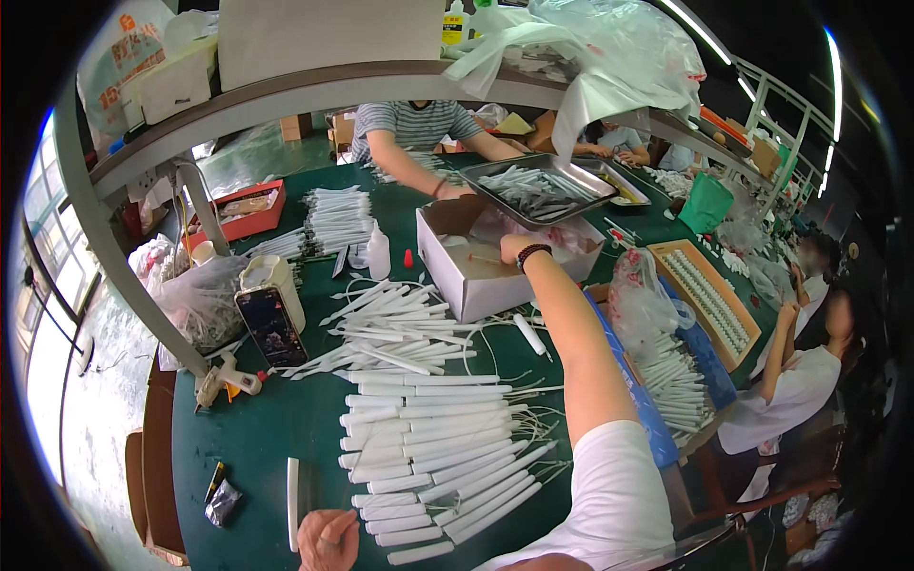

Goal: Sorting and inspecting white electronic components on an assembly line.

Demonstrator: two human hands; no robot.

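Right hand: reaching forward over the white box point(486, 295), fingers bent together inside its opening; this hand point(514, 249) wears a dark beaded bracelet point(534, 255), and whether it grips anything cannot be told.
Left hand: near the lower edge, fingers curled inward; whether this hand point(328, 540) holds something cannot be told.
Single white tube: lying lengthwise on the green counter point(257, 428), just left of the left hand; this is the lone tube point(292, 504).
Rows of white tubes: laid side by side, ahead and to the right of the left hand, thin wires trailing from their right ends point(447, 425).
Loose pile: white pointed sticks point(400, 333), left of the right hand and nearer the wearer.
Squeeze bottle: white, upright, left of the right hand point(379, 257), beside a red cap point(408, 258).
Metal tray: beyond the right hand, heaped with pale sticks point(505, 210).
Phone: propped upright, well ahead of the left hand point(270, 325).
Co-worker: striped shirt, across the counter, beyond the right hand point(414, 126).
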